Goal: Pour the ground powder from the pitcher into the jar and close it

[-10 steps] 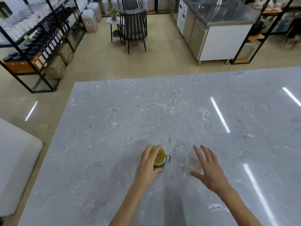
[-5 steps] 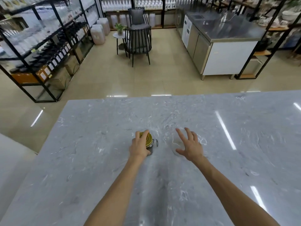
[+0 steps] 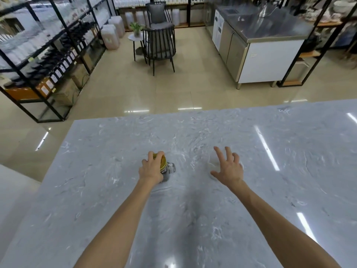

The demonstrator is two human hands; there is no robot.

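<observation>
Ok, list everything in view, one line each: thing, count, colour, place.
jar: one, clear glass with handle, on the table under the left hand
lid: one, gold, on the jar
table: one, grey marble, foreground
chairs: two, dark, far floor
side table: one, white, with a potted plant, beside the chairs
shelving: black frame, left, stocked with bottles
counter: one, steel and white, far right
hands: left hand gripping the lid; right hand open, spread above the table
</observation>
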